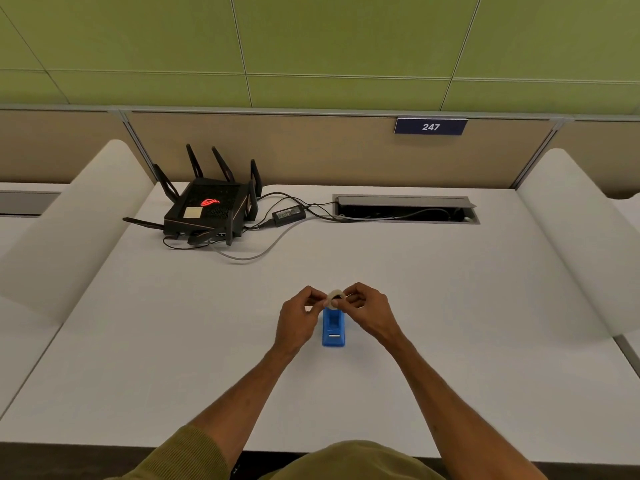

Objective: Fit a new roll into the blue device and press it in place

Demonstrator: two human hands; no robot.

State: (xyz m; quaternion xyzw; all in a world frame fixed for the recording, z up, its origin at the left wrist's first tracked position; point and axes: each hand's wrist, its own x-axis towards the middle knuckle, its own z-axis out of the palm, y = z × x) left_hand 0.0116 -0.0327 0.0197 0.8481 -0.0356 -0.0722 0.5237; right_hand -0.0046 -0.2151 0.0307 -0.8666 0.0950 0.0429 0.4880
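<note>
A small pale roll of tape (335, 295) sits between the 2 hands, above the far end of a blue tape dispenser (333, 330) that stands on the white counter (450, 323), near the middle and toward the near edge. The left hand (298, 318) pinches the roll from the left with curled fingertips, and the right hand (367, 310) pinches it from the right, so both hands are clamped on the roll and nearly meet around it. Whether the roll touches the dispenser cannot be told.

Far to the left on the counter lies a black router (207, 209) with several upright antennas and a red glowing mark. Just to its right lies a black power adapter (289, 214), with cables running into an open cable tray (405, 209). On the partition behind, a dark sign (430, 126) reads 247.
</note>
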